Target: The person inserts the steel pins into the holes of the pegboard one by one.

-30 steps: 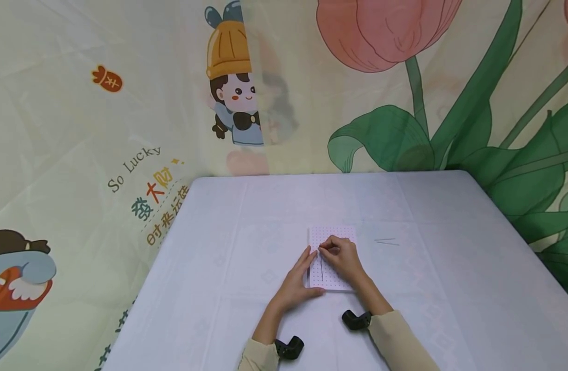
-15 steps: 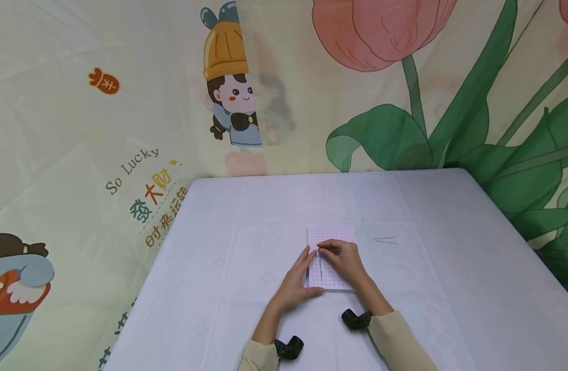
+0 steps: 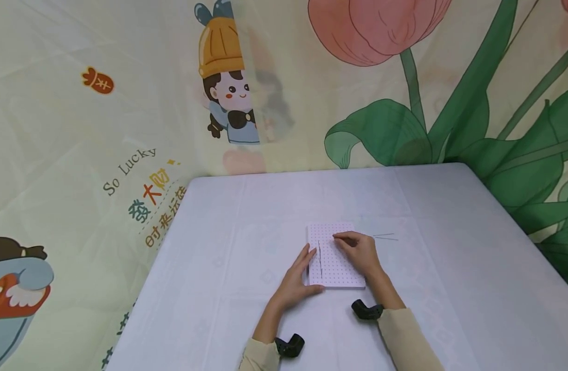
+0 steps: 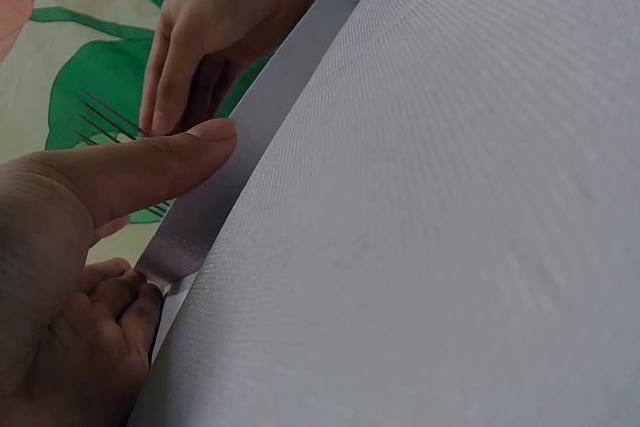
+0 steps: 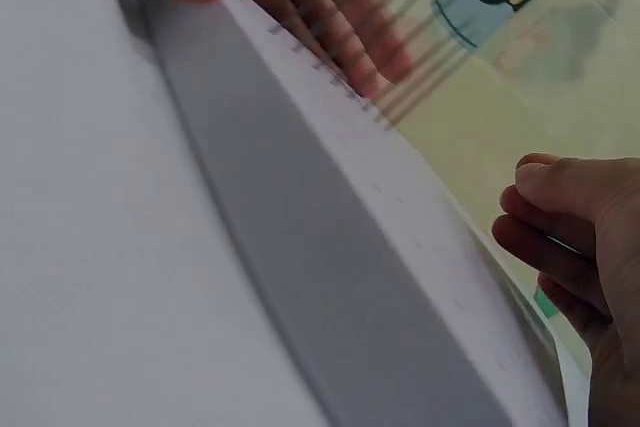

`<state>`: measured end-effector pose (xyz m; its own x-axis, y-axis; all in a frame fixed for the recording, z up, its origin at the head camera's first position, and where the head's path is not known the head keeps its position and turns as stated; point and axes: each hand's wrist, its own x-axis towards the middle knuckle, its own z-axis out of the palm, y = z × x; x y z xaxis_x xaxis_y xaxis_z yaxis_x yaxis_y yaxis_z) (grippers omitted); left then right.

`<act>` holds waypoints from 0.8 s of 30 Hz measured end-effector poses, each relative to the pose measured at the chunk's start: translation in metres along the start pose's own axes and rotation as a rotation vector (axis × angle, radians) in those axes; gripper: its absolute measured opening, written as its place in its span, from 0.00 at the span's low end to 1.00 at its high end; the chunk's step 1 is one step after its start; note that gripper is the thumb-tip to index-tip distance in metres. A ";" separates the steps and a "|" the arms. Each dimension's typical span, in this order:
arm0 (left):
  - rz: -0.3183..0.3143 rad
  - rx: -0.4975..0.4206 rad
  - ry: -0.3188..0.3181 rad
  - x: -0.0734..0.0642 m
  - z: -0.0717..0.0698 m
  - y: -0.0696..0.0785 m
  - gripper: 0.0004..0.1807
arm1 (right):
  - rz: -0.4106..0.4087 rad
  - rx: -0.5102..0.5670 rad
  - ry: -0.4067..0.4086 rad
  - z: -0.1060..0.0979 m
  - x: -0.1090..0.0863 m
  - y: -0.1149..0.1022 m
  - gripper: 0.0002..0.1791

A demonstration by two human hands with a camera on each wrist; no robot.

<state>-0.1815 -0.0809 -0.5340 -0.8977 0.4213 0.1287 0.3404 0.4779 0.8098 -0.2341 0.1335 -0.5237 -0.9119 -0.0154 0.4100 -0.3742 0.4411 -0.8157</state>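
Observation:
A white board with rows of small holes lies on the table. Several thin metal pins stand upright in a column near its left side; the right wrist view shows these pins from low down. My left hand holds the board at its front left corner, fingers along the left side and thumb on the front wall. Over the board's right part is my right hand, its thumb and fingertips close together. In the right wrist view my right hand has loosely bent fingers with nothing visible between them.
Two loose thin pins lie on the white-covered table, right of the board. Black wrist cameras stick out from both wrists. A printed cloth backdrop hangs behind the table.
My right hand has left the top of the pin column and moved right, baring more of the board and pins. My left hand stays at the corner. The head view has shifted slightly.

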 end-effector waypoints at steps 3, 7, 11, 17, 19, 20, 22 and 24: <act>-0.007 -0.001 0.004 0.001 0.000 0.000 0.52 | 0.019 -0.028 0.076 -0.016 0.003 0.009 0.06; -0.013 -0.010 0.009 0.001 0.001 0.000 0.53 | 0.030 -0.126 0.155 -0.037 0.005 0.027 0.06; -0.024 -0.009 0.006 0.000 0.002 -0.001 0.53 | 0.052 -0.220 0.197 -0.054 0.004 0.042 0.05; -0.037 -0.013 0.006 -0.001 0.004 0.000 0.53 | 0.143 -0.318 0.209 -0.076 -0.002 0.056 0.08; -0.036 -0.011 0.007 -0.001 0.003 0.000 0.52 | 0.170 -0.335 0.204 -0.081 -0.003 0.058 0.08; -0.037 -0.009 0.007 -0.001 0.003 0.000 0.52 | 0.180 -0.344 0.196 -0.083 -0.003 0.060 0.08; -0.039 -0.003 0.008 -0.001 0.003 0.000 0.52 | 0.186 -0.352 0.172 -0.086 -0.003 0.062 0.08; -0.034 0.003 0.010 -0.001 0.003 0.000 0.52 | 0.179 -0.356 0.147 -0.087 -0.002 0.062 0.08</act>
<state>-0.1805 -0.0794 -0.5359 -0.9116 0.3969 0.1070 0.3106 0.4945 0.8118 -0.2407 0.2389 -0.5401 -0.9140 0.2061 0.3495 -0.1072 0.7081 -0.6979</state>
